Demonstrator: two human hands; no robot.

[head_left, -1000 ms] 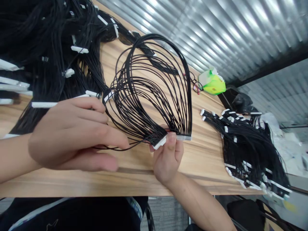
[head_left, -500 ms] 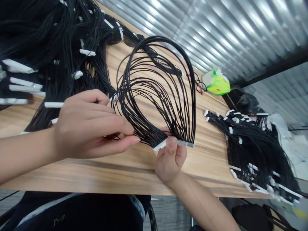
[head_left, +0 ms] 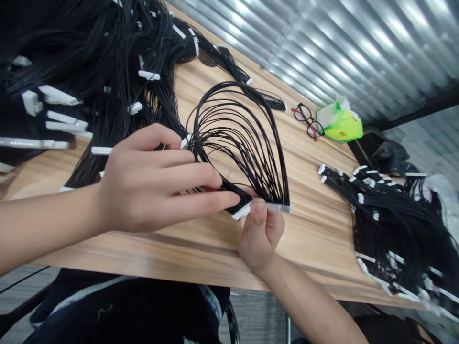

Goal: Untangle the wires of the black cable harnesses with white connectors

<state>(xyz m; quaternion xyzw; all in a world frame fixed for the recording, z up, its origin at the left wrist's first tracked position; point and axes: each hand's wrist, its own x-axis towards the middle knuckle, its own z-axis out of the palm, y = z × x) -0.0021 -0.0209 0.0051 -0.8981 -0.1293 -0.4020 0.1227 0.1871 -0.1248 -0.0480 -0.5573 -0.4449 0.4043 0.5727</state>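
The right hand (head_left: 261,236) pinches the white connector strips (head_left: 265,207) between thumb and fingers, which seems to keep the black wire loop (head_left: 278,162) fanned open beyond it, while the left hand's fingers (head_left: 215,200) lie across the wires, just apart from the right hand.

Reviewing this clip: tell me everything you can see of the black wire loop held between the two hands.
The black wire loop is a bundle of many thin, glossy black insulated wires arching into a teardrop shape. Its wires end in narrow white plastic connectors, which the right hand pinches with the thumb on top. The left hand's fingers lie over the wires beside the connectors. The far end narrows beside another white connector, near a larger black wire tangle, above a wooden tabletop.
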